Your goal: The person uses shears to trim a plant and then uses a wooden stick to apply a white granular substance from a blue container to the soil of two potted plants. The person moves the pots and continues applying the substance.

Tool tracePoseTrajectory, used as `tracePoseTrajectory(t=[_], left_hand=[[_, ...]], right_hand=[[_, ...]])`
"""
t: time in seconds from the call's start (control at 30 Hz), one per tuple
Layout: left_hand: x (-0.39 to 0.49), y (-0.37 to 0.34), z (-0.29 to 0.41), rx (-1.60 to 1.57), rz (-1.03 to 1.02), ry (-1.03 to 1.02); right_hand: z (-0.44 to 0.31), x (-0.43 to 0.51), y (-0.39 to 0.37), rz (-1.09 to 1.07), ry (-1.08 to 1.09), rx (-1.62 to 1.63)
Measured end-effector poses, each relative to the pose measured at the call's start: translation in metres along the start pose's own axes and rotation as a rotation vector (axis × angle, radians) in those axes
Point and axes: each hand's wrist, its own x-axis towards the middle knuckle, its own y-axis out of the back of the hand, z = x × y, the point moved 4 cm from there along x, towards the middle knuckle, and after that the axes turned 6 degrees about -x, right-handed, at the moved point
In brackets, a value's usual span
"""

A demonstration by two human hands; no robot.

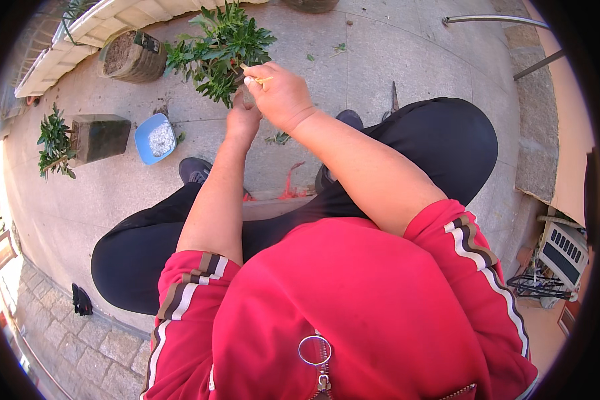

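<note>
Beyond my feet stands a leafy green plant [230, 37] with toothed leaves; its pot is mostly hidden behind the foliage and my hands. My right hand [280, 95] is closed on a thin, pale yellowish strip [266, 80] at the plant's lower right side. Just below and left of it, my left hand [243, 119] reaches up under the leaves at the pot's near side; its fingertips are partly hidden, so its hold cannot be made out. A blue bowl [141, 142] holding white granules [161, 139] rests on the floor to the left.
A cut plastic container of soil [147, 62] stands at the upper left. Below it, a square pot [102, 137] lies tipped with a leafy plant [55, 142] pointing left. A pointed metal blade [394, 97] lies near my right knee. Red scraps [291, 187] and loose leaves [278, 138] are between my feet.
</note>
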Motion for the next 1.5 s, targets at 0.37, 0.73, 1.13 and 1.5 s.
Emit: tracePoseTrajectory(t=[0.37,0.73,1.13,1.5], left_hand=[[-0.015,0.004,0.044,-0.327,0.035,0.300],[-0.014,0.001,0.033,-0.604,0.070,0.337],[-0.024,0.008,0.038,-0.615,0.123,0.174],[-0.024,0.031,-0.010,-0.105,-0.006,0.180]], right_hand=[[-0.010,0.008,0.016,0.049,0.025,0.034],[-0.004,0.025,0.025,0.023,-0.161,0.086],[-0.001,0.041,0.056,-0.160,-0.341,-0.086],[-0.022,0.036,0.076,0.024,-0.233,-0.031]])
